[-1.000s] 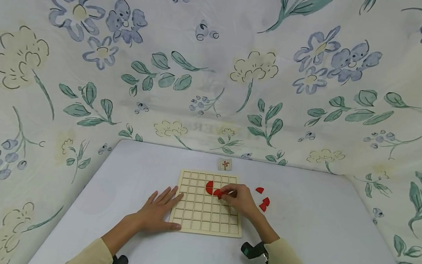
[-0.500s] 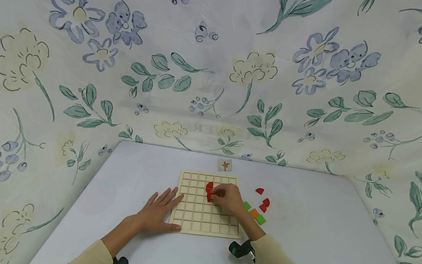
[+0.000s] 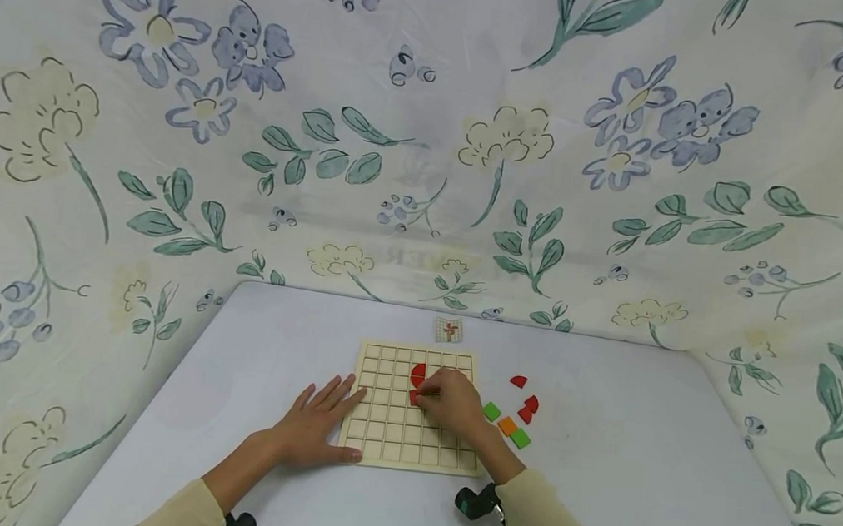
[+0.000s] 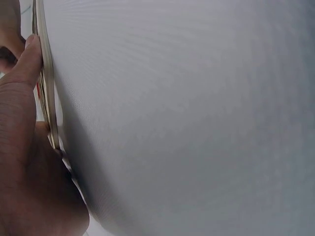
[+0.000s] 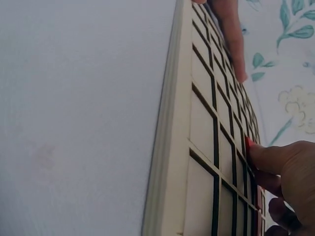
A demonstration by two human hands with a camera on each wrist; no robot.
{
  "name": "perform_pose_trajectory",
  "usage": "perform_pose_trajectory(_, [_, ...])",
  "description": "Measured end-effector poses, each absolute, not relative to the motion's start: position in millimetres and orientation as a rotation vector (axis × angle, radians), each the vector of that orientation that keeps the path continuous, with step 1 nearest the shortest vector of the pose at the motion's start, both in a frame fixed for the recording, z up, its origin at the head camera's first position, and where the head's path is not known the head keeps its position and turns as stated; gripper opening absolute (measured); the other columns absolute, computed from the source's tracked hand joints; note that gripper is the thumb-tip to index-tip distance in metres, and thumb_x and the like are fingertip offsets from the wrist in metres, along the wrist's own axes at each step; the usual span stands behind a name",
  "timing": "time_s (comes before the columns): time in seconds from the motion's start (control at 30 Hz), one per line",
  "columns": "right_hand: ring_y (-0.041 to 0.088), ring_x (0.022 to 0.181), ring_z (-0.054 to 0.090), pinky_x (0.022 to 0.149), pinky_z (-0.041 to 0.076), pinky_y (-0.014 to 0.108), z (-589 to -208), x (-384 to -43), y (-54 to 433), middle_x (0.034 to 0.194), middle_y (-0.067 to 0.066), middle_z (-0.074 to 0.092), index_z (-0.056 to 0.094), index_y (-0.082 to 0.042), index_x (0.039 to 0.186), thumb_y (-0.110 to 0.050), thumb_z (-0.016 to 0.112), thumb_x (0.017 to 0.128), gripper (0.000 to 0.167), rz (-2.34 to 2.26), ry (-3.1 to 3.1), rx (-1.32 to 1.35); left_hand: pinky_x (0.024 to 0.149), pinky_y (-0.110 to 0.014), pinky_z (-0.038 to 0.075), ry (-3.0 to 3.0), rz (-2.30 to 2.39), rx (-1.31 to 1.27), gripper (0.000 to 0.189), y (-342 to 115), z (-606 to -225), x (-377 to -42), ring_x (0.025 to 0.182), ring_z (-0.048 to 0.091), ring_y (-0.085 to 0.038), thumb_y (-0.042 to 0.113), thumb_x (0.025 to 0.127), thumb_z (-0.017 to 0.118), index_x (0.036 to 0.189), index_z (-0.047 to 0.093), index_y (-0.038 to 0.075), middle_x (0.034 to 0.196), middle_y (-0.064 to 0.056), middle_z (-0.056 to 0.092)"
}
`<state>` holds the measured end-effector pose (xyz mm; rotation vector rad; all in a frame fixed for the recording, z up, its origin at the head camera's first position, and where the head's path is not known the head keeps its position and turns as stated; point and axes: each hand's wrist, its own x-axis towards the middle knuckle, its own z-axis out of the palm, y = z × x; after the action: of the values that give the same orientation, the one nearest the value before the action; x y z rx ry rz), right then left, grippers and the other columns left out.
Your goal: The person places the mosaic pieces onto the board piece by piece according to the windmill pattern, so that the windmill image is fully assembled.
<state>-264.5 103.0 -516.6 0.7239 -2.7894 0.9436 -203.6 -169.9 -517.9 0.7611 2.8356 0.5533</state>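
A square wooden grid board lies on the white table. My left hand rests spread at its left edge, the fingertips and thumb touching the frame. Over the middle of the board my right hand pinches a small red tile between thumb and finger, at a grid cell. Its exact shape is partly hidden by the fingers. Just beyond that tile, rounded red pieces lie in the grid, partly covered by the right hand. The right wrist view shows the red tile's tip beside the thumb.
Right of the board lie a red quarter-round piece, two more red pieces, two green tiles and an orange tile. A small patterned card sits behind the board. Flowered cloth hangs around the table.
My right hand has moved left and slightly nearer with the red tile, down to a cell below the rounded red pieces. Green and orange tiles are now uncovered. The left hand stays still.
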Motion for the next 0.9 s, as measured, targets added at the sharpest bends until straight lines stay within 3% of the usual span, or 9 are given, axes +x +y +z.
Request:
perform_pose_trajectory(0.27, [0.014,0.083,0.058,0.066,0.050,0.027,-517.4,-264.7,100.0,0.086,-0.006,0.065,0.079,-0.014,0.095,-0.023,0.079,0.085,0.013,0.771,-2.779,0.784,0.112,-0.062,0.002,2.858,0.588,0.755,0.104,-172.2,-529.9,-206.5,0.149,0.006,-0.033,0.076,0.080,0.057,0.157,0.025,0.014,0.163,-0.012,0.012])
perform_pose_trajectory(0.4, [0.015,0.080,0.054,0.062,0.048,0.026,-516.0,-263.0,101.6,0.086,-0.004,0.064,0.080,-0.015,0.092,-0.025,0.079,0.085,0.012,0.654,-2.754,0.853,0.113,-0.059,0.002,2.879,0.542,0.723,0.106,-172.3,-533.9,-207.7,0.149,0.006,-0.029,0.079,0.077,0.057,0.157,0.026,0.017,0.164,-0.008,0.010])
perform_pose_trajectory(0.67, [0.014,0.077,0.051,0.066,0.046,0.027,-519.6,-262.5,102.7,0.086,-0.005,0.062,0.080,-0.018,0.098,-0.033,0.075,0.088,0.018,0.364,-2.674,0.929,0.113,-0.062,0.003,2.854,0.541,0.731,0.103,-171.5,-523.9,-204.0,0.148,0.007,-0.034,0.073,0.080,0.060,0.156,0.027,0.012,0.163,-0.014,0.013])
perform_pose_trajectory(0.9, [0.014,0.074,0.049,0.065,0.045,0.027,-517.3,-258.1,107.1,0.086,-0.004,0.064,0.078,-0.015,0.100,-0.027,0.076,0.087,0.018,0.443,-2.626,0.904,0.112,-0.063,0.004,2.841,0.547,0.750,0.102,-170.4,-520.4,-201.7,0.148,0.007,-0.036,0.072,0.082,0.059,0.156,0.026,0.011,0.162,-0.016,0.013])
